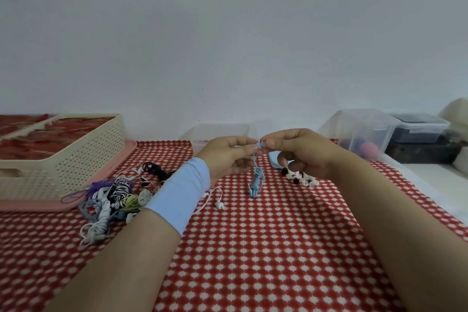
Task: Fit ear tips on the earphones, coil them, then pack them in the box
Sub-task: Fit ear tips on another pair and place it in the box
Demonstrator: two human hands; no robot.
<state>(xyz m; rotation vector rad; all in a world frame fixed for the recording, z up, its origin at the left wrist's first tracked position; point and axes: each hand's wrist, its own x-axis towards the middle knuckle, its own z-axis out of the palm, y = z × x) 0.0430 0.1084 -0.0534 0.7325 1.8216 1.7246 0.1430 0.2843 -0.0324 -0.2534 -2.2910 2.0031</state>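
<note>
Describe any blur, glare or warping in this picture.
Head view: soft even light, no glare; the wide lens swells the near forearms; the small pale blue earbud pinched between left hand and right hand is blurry, like the clear plastic tub behind.

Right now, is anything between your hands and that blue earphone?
Nothing visible. The left hand and the right hand both pinch the earphone at their fingertips, and its coiled cable hangs below them.

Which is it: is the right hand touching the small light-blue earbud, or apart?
Touching. The head view shows the right hand pinching the small light-blue earbud at its fingertips.
</note>
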